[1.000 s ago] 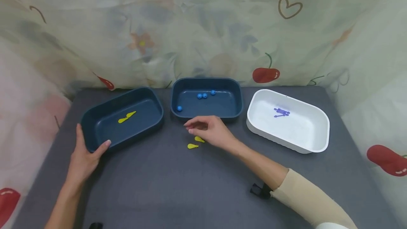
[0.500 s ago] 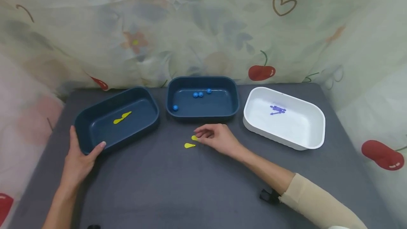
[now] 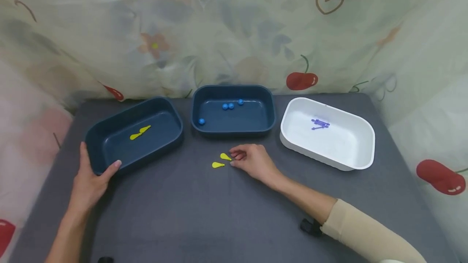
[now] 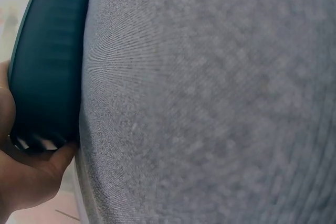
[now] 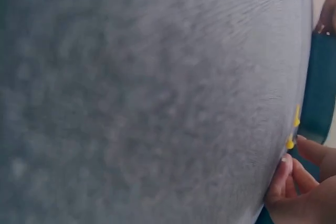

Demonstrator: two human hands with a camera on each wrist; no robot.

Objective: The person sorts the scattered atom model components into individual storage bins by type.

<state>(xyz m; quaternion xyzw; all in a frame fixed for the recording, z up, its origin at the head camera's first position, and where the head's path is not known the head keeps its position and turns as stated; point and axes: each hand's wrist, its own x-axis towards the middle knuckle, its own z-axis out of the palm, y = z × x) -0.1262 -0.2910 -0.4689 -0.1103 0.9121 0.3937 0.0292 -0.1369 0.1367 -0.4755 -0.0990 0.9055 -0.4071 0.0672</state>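
My left hand (image 3: 89, 184) grips the near-left corner of a dark blue plastic bin (image 3: 161, 151), its thumb over the rim. Inside that bin lie two small yellow teardrop-shaped pieces (image 3: 135, 136). On the grey cloth at the middle, two more such pieces, one upper (image 3: 225, 156) and one lower (image 3: 218, 165), lie close together. Just right of them is my right hand (image 3: 256, 163), fingers loosely bent, holding nothing that shows. The right wrist view has the yellow pieces (image 5: 290, 142) near the fingertips of my right hand (image 5: 307, 182).
A second dark blue bin (image 3: 252, 123) at the back middle holds several blue beads (image 3: 225, 106). To the right, a white bin (image 3: 347, 145) holds several purple stick-like pieces (image 3: 320, 123). A printed curtain (image 3: 226, 31) hangs behind the table. A black object (image 3: 310, 227) lies by the right forearm.
My right hand has moved down and slightly right from in front of the middle bin. Its fingertips covered part of the upper yellow piece, which now shows whole. My left hand stays on the bin.
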